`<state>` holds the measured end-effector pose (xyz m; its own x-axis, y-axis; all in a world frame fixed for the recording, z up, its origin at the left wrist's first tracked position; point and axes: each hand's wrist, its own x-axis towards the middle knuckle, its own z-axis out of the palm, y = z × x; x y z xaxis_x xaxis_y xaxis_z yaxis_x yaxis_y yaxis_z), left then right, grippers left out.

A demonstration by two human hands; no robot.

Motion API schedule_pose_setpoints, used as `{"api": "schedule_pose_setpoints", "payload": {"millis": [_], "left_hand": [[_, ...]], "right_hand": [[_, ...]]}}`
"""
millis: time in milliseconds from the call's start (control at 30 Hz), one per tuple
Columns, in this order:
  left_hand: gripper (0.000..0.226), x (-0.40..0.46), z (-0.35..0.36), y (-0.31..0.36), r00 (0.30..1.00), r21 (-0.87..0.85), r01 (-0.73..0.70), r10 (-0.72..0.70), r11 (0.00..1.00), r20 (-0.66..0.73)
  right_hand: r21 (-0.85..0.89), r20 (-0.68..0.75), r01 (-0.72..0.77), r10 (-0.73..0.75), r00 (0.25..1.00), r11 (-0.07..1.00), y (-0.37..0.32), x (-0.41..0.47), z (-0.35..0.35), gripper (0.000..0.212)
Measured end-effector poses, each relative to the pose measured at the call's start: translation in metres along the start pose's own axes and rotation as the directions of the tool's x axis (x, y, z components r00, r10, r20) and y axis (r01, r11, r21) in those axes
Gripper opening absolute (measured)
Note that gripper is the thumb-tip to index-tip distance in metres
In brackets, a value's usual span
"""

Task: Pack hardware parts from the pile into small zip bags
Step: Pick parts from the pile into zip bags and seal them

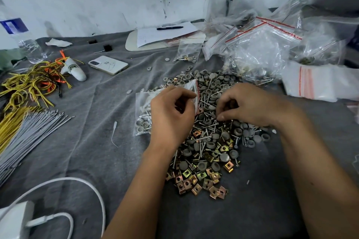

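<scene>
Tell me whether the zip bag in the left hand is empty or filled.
Partly filled: the zip bag shows screws and grey caps inside.

No text can be read anywhere. The blue label (14,26) on the clear plastic water bottle (25,40) is blurred. The faint writing on the white paper sheet (165,34) beneath the black pen (170,27) is too small to make out.

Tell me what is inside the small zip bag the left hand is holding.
Through the clear zip bag show grey round caps, silvery screws and some white pieces. The left hand covers the bag's right part, so anything there is hidden.
</scene>
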<state>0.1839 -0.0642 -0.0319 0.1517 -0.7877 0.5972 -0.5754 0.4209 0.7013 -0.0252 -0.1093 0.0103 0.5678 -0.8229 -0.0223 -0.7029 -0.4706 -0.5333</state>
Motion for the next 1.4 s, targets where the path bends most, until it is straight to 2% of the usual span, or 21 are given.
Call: {"api": "schedule_pose_setpoints", "payload": {"millis": [100,267,367,533,733,833,967,1133,1267,1400], "left_hand": [[0.019,0.000,0.000,-0.002,1.000,0.000,0.012,-0.012,1.000,0.003],[0.018,0.001,-0.001,-0.003,1.000,-0.005,0.018,-0.018,1.000,-0.001],[0.019,0.000,0.000,-0.002,1.000,0.007,-0.004,0.004,1.000,-0.001],[0.020,-0.001,-0.001,-0.001,1.000,0.001,0.003,-0.003,1.000,-0.005],[0.018,-0.001,-0.001,0.001,1.000,-0.018,0.013,-0.014,1.000,-0.016],[0.018,-0.001,-0.001,0.001,1.000,-0.018,0.020,-0.020,1.000,-0.014],[0.016,0.000,-0.002,0.001,1.000,-0.013,0.020,-0.020,1.000,0.001],[0.009,-0.001,-0.001,0.000,0.992,-0.062,0.046,-0.039,0.997,0.117],[0.008,-0.002,0.001,-0.003,0.989,-0.041,0.058,-0.052,0.997,0.140],[0.010,-0.002,0.002,-0.004,0.993,0.013,0.050,-0.051,0.999,0.107]], "right_hand": [[0.013,-0.031,-0.021,0.021,0.999,1.000,0.003,0.001,0.001,0.008],[-0.015,0.073,-0.060,0.061,0.995,0.998,0.008,-0.008,-0.011,0.023],[-0.088,0.043,-0.060,0.064,0.997,0.994,0.001,-0.003,-0.003,0.019],[-0.064,-0.006,-0.061,0.061,0.998,0.996,0.004,-0.005,0.002,0.015],[0.145,-0.149,-0.033,0.054,0.987,0.989,0.011,-0.008,-0.002,0.008],[0.301,-0.224,0.019,0.051,0.973,0.954,0.007,-0.005,-0.001,0.006],[0.383,-0.321,0.127,0.003,0.947,0.915,-0.004,0.003,0.007,0.010],[0.480,-0.439,0.228,0.007,0.898,0.847,-0.014,0.013,0.026,0.011],[0.548,-0.426,0.241,0.019,0.905,0.801,-0.012,0.015,0.034,0.003],[0.522,-0.394,0.228,-0.005,0.919,0.822,-0.009,0.013,0.036,0.013]]}}
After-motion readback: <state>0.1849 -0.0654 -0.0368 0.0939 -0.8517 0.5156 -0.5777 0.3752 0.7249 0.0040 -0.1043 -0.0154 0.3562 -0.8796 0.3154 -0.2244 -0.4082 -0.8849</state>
